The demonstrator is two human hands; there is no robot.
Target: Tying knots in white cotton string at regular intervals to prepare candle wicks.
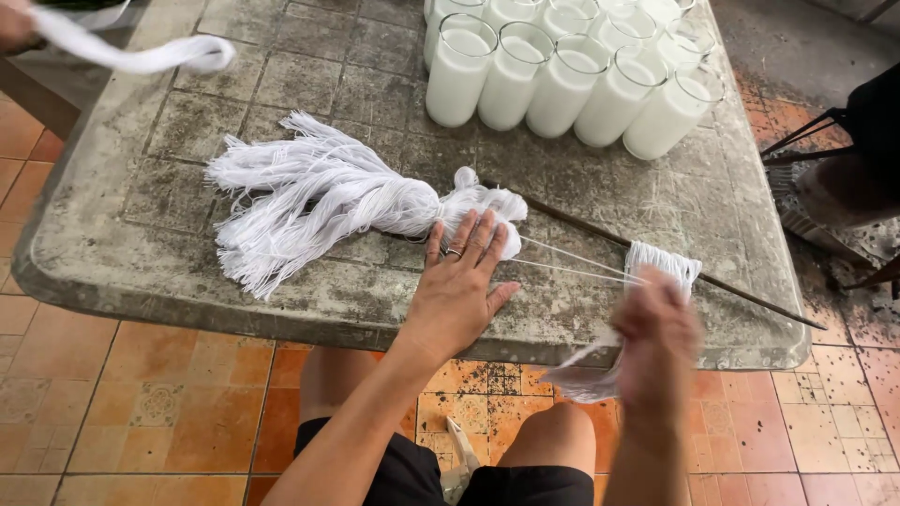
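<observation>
A big bundle of white string [319, 201] lies on the stone table [141, 253], knotted near its right end. My left hand [459, 286] presses flat on that knotted end, fingers spread, a ring on one finger. My right hand [656, 342], blurred with motion, grips a small loop of white string [661, 262] at the table's front right. Two thin taut strands [572, 264] run from the bundle to that loop. More string hangs below my right hand.
Several glasses filled with white wax [562, 80] stand at the back of the table. A long thin dark rod [731, 290] lies diagonally under the strands. Another person's hand [14, 23] holds a white string loop [141, 52] at the top left. Tiled floor lies below.
</observation>
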